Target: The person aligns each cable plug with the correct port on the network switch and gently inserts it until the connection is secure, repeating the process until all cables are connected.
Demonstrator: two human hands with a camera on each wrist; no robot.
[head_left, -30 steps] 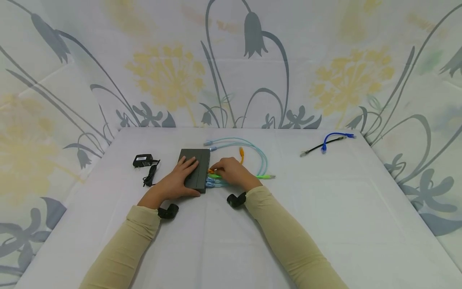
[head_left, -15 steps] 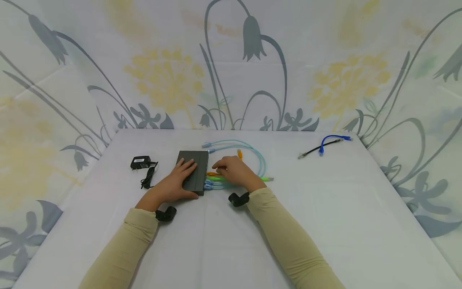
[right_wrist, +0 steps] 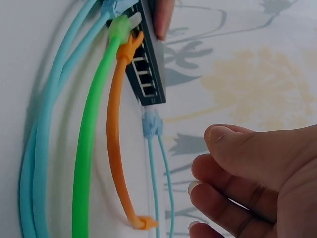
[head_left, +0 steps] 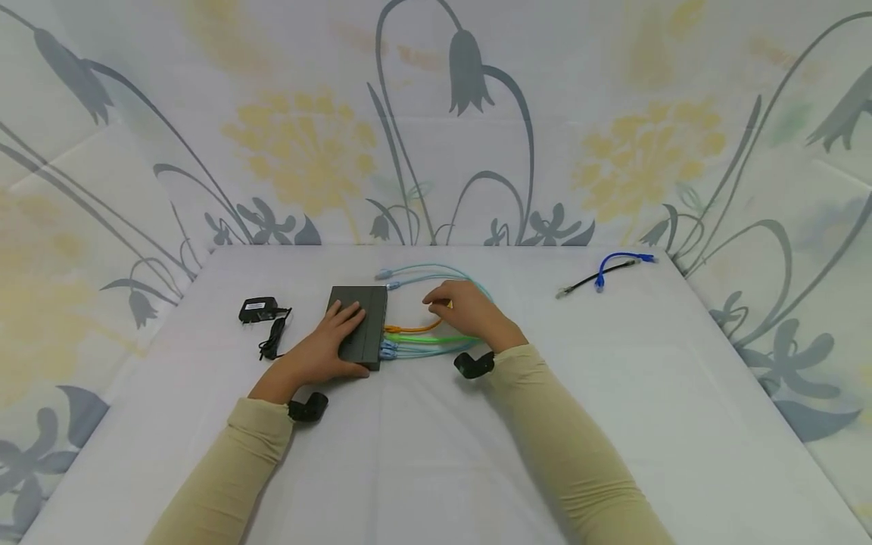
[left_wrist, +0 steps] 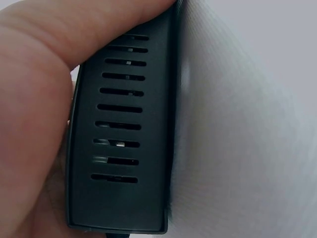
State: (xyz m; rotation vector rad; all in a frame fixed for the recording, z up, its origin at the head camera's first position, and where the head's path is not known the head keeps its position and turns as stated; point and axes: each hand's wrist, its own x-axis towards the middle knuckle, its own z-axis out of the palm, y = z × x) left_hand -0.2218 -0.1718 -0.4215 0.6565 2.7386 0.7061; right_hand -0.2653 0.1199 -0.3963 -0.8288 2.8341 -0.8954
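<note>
A dark grey network switch (head_left: 368,333) lies on the white table. My left hand (head_left: 329,344) rests on its top with fingers spread, the thumb along the near end; the left wrist view shows this thumb (left_wrist: 99,29) across the slotted side. Several patch cables run from the port side: an orange cable (right_wrist: 116,144), a green cable (right_wrist: 86,148) and light blue cables (right_wrist: 42,148). The orange plug (right_wrist: 130,49) sits at a port, beside vacant ports. My right hand (head_left: 470,310) hovers right of the switch, near the orange cable's loose end (right_wrist: 145,223), fingers loosely bent around nothing.
A black power adapter (head_left: 259,309) with a bundled cord lies left of the switch. Light blue cable ends (head_left: 393,285) lie by its far corner. At the back right, a blue cable (head_left: 602,271) crosses a black cable (head_left: 584,282). A floral cloth hangs behind the table.
My right hand has let go of the orange plug at the switch and moved right and slightly away from me. The left hand stays on the switch. The whole head view has shifted slightly.
</note>
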